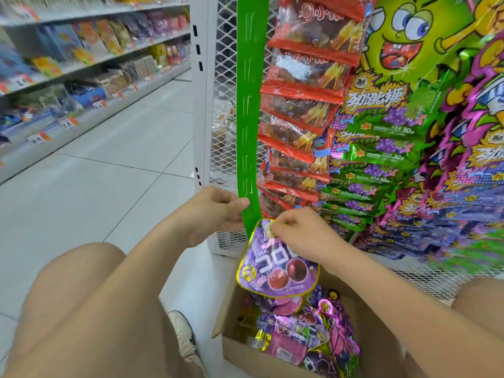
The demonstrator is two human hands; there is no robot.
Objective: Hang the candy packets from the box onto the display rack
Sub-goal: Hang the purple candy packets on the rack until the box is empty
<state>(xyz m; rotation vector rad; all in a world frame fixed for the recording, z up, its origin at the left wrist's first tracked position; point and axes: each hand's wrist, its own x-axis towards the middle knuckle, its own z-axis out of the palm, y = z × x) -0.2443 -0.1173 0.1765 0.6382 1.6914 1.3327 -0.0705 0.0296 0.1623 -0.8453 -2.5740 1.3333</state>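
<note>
The purple, grape-printed candy packet hung just above the box. My right grip pinched its top edge at the lower end of the long green plastic hanging strip. My left grip pinched that strip's bottom end, thumb flat on its face.

I judged the step to be hooking the packet's top hole onto the lowest tab. To do it well I needed the strip straight and steady, the hole square to the tab, and no release until it seated. My fingers hid the hole, so I could not tell whether it had caught.

The open brown cardboard box beneath held a loose heap of purple foil packets. Farther back, on the white mesh rack, red-edged clear packets filled the neighbouring strip. Green and purple foil packets crowded beyond.
</note>
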